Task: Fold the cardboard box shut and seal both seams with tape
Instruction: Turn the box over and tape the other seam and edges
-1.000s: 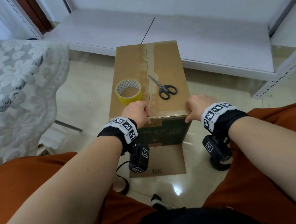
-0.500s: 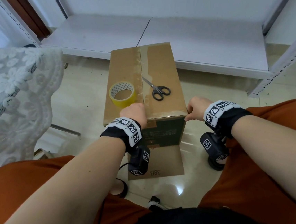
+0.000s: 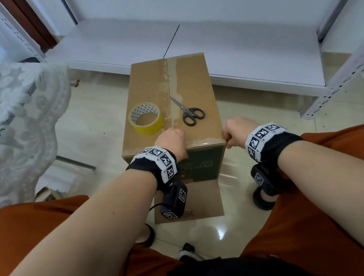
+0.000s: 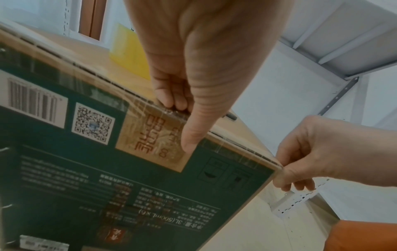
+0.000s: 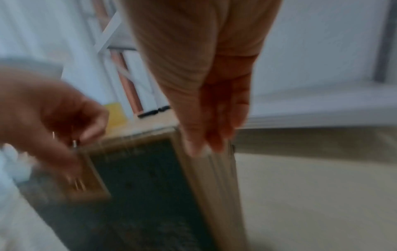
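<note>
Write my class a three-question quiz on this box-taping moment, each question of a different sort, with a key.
1. True or false: the scissors lie on top of the cardboard box.
2. The yellow tape roll sits: A) on the floor, B) on the box top, C) in the left hand.
3. Which corner of the box does the right hand pinch?

Key: 1 true; 2 B; 3 the near right top corner.

Your left hand (image 3: 172,142) and right hand (image 3: 237,132) rest curled at the near top edge of the brown cardboard box (image 3: 190,81). A yellow tape roll (image 3: 145,118) and black-handled scissors (image 3: 188,112) lie on its closed top.
</note>
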Tool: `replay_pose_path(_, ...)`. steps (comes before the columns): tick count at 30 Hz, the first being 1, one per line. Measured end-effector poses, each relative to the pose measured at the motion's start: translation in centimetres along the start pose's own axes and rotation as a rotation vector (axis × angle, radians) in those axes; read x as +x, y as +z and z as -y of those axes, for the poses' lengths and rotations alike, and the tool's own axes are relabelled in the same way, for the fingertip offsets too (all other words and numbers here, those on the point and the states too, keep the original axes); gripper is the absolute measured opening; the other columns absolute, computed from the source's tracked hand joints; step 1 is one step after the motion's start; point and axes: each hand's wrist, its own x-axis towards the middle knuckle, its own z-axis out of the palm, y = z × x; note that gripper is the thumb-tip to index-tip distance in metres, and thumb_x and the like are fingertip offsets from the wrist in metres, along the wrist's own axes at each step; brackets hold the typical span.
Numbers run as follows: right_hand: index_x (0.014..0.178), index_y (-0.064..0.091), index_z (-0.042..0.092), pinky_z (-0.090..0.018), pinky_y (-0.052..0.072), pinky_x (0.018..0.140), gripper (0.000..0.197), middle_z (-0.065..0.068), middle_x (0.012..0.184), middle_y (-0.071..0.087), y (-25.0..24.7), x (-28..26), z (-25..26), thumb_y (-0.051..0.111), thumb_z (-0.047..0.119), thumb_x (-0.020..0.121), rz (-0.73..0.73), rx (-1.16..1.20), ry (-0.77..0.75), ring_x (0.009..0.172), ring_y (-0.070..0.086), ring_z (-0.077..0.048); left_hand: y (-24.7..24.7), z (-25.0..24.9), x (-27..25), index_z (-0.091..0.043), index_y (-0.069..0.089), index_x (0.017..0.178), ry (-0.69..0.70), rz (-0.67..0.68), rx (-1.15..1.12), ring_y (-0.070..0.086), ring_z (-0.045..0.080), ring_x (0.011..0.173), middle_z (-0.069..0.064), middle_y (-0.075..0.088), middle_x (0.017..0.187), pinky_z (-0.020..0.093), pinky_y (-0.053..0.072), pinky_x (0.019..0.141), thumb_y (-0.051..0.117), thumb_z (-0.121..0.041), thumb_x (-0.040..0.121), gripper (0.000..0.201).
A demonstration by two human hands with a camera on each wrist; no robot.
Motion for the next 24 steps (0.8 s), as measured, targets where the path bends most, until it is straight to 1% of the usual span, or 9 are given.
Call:
replay_pose_path(2,0.083,0.071,0.003,-0.035,0.058,0.074,0.009,-0.005,0.073,0.07,0.5,0.4,-0.5,0.069,0.011,0.08,0.018,0.129,0.143,0.074,0.069,-0.024,0.0,0.0,0.0,-0.01,0.059,0.097,0.003,0.002,0.005,0.06,0.025,0.089,0.008,0.061,0.1,0.036,0.054,0.081,0.07,-0.01,0.075,0.025)
replay_pose_path(4,0.088,0.071,-0.002,-0.041,0.059,0.077,0.012,-0.012,0.079,0.073,1.0,0.4,-0.9,0.065,0.009,0.084,0.058,0.296,0.237,0.074,0.071,-0.027,0.1,0.0,-0.1,-0.01,0.059,0.097,0.001,0.0,0.002,0.059,0.025,0.089,0.008,0.061,0.1,0.037,0.054,0.082,0.07,-0.01,0.075,0.024)
replay_pose_path(8,0.091,0.068,-0.001,-0.04,0.058,0.08,0.008,-0.018,0.088,0.072,1.3,-0.3,-0.4,0.064,0.002,0.085,0.008,0.476,0.256,0.084,0.071,-0.03,0.1,0.1,-0.2,-0.011,0.059,0.096,0.011,-0.006,-0.014,0.058,0.026,0.09,0.008,0.059,0.1,0.037,0.054,0.082,0.071,-0.011,0.074,0.025)
replay_pose_path(9,0.088,0.068,0.002,-0.04,0.058,0.08,0.005,-0.016,0.088,0.072,1.3,-0.4,-0.1,0.066,0.003,0.084,-0.022,0.487,0.25,0.084,0.071,-0.029,0.2,0.1,-0.2,-0.011,0.059,0.096,0.013,-0.012,-0.016,0.058,0.026,0.09,0.008,0.059,0.1,0.037,0.053,0.082,0.071,-0.011,0.074,0.025)
replay_pose_path(13,0.087,0.071,-0.001,-0.039,0.058,0.079,0.01,-0.014,0.086,0.073,2.1,-0.6,0.7,0.067,0.007,0.083,-0.009,0.407,0.276,0.08,0.071,-0.027,0.4,0.2,-0.3,-0.01,0.058,0.097,0.011,-0.035,-0.033,0.057,0.026,0.091,0.008,0.058,0.102,0.038,0.053,0.084,0.071,-0.011,0.075,0.025)
replay_pose_path(16,0.089,0.069,-0.007,-0.037,0.059,0.077,0.013,-0.018,0.086,0.072,2.6,-0.9,0.9,0.062,0.005,0.088,0.058,0.516,0.302,0.075,0.07,-0.028,0.6,0.5,-0.4,-0.011,0.057,0.097,0.017,-0.05,-0.049,0.055,0.025,0.091,0.008,0.056,0.103,0.036,0.052,0.084,0.072,-0.012,0.076,0.025)
replay_pose_path(19,0.093,0.068,-0.007,-0.037,0.058,0.077,0.014,-0.02,0.09,0.071,2.5,-1.2,0.5,0.06,0.003,0.089,0.046,0.577,0.308,0.074,0.066,-0.027,0.7,0.6,-0.5,-0.011,0.057,0.098,0.019,-0.059,-0.054,0.053,0.024,0.092,0.007,0.055,0.104,0.035,0.051,0.085,0.073,-0.014,0.076,0.027)
replay_pose_path(22,0.088,0.072,0.001,-0.033,0.056,0.076,0.014,-0.01,0.085,0.072,2.0,-1.2,0.1,0.069,0.015,0.084,-0.037,0.392,0.265,0.079,0.068,-0.024,0.8,0.5,-0.5,-0.01,0.057,0.1,0.017,-0.06,-0.06,0.053,0.024,0.094,0.008,0.055,0.106,0.036,0.051,0.086,0.073,-0.015,0.076,0.029)
replay_pose_path(24,0.08,0.071,0.006,-0.03,0.05,0.07,0.016,-0.005,0.076,0.068,1.8,-1.2,0.5,0.072,0.022,0.082,-0.065,0.283,0.2,0.076,0.064,-0.021,0.8,0.6,-0.6,-0.01,0.057,0.101,0.02,-0.057,-0.058,0.052,0.025,0.096,0.008,0.054,0.107,0.036,0.05,0.086,0.075,-0.017,0.075,0.032)
